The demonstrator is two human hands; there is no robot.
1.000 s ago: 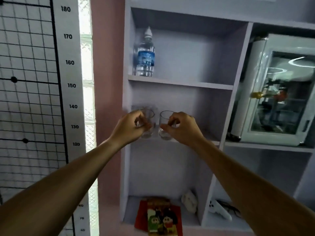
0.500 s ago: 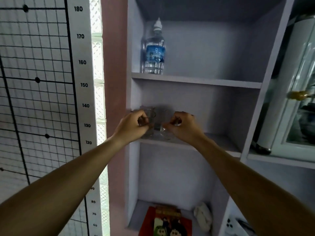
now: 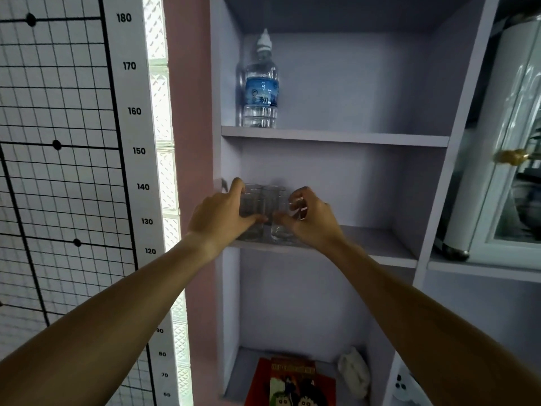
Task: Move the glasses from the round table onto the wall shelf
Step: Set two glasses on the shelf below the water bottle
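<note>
Now my left hand (image 3: 222, 215) and right hand (image 3: 307, 218) each clamp a glass (image 3: 253, 206), side by side on the wall shelf (image 3: 366, 247). Water bottle (image 3: 260, 86) stands one level above; shelf's side panel (image 3: 225, 200) sits just beside my left hand.

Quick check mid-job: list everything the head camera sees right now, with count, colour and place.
glasses: at least two, clear, side by side at the left front of the middle shelf, bases on or almost on the board
shelf unit: one, pale lilac, centre
water bottle: one, clear with blue label, upper shelf, left
red picture book: one, red, bottom shelf
white cloth-like lump: one, white, bottom shelf, right of the book
white glass-door cabinet: one, white with gold knob, right compartment
height chart: one, white with black numbers, left wall
hands: left hand around the left glass; right hand on the right glass
</note>
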